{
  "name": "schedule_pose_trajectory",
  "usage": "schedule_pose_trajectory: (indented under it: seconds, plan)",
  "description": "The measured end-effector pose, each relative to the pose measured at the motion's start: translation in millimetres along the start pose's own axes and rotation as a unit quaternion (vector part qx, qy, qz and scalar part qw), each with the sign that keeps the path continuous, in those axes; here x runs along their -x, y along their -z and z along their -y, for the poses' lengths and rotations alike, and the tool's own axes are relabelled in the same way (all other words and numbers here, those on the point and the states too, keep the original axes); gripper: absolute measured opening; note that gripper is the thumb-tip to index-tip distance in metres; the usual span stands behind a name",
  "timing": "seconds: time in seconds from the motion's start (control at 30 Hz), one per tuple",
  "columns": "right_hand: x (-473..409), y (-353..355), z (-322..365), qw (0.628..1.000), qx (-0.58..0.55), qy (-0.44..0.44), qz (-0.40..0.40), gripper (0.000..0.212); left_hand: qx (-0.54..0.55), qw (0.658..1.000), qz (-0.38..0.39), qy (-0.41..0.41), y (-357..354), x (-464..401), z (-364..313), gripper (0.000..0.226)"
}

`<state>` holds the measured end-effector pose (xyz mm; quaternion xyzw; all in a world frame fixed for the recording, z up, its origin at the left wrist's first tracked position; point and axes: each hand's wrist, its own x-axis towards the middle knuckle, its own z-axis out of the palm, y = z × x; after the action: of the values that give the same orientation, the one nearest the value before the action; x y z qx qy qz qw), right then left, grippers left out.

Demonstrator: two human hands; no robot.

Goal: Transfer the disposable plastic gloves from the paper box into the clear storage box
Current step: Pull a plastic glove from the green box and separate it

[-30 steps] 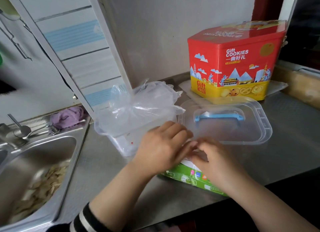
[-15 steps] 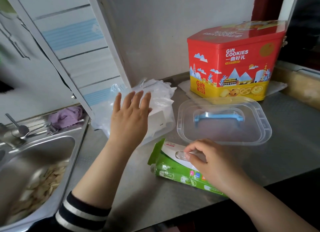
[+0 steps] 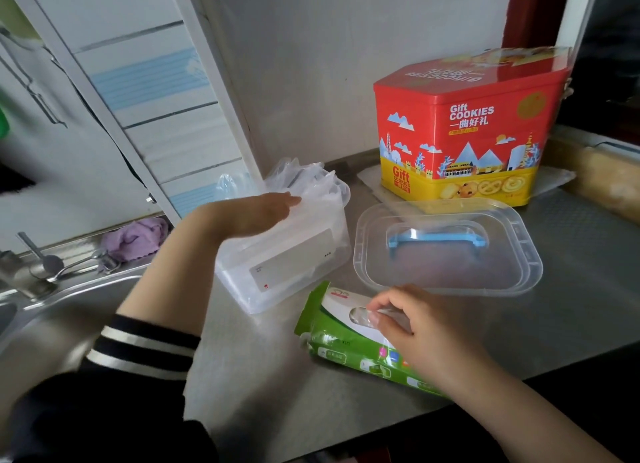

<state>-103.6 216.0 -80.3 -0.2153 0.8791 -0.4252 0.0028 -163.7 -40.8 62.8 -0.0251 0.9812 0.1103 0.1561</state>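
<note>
- A heap of gloves point(image 3: 304, 182) already sits in the clear box point(image 3: 287, 258); my left hand point(image 3: 256, 213) lies flat on top, fingers straight, pressing them down.
- My right hand point(image 3: 415, 327) pinches the next glove at the window of the paper box point(image 3: 349, 341); how many are left inside I cannot tell.
- The paper box lies near the tabletop's point(image 3: 571, 307) front edge; lid point(image 3: 446, 248) and tin point(image 3: 467, 127) crowd the right, the sink point(image 3: 52, 310) the left.

Clear storage box point(image 3: 294, 265) stuffed with crumpled plastic gloves point(image 3: 311, 182) — green paper box point(image 3: 349, 345) lying flat just in front, opening up.
</note>
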Motion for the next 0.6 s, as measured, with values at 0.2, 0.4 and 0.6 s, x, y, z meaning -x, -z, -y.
schedule_pose_trajectory:
  seconds: [0.2, 0.4, 0.6]
  plan:
    - [-0.6, 2.3, -0.7, 1.0, -0.016, -0.003, 0.001, 0.012, -0.078, 0.993, 0.088, 0.01, -0.3, -28.3, 10.0, 0.057]
    - [-1.6, 4.0, 1.1, 1.0, -0.02, -0.003, 0.007, 0.01, 0.041, 0.993, 0.107, 0.024, -23.0, -49.1, 24.9, 0.062]
    - [-3.5, 3.9, 1.1, 1.0, -0.027, -0.005, 0.011, 0.012, -0.025, 0.999, 0.02, -0.04, 14.9, -12.1, 14.5, 0.076]
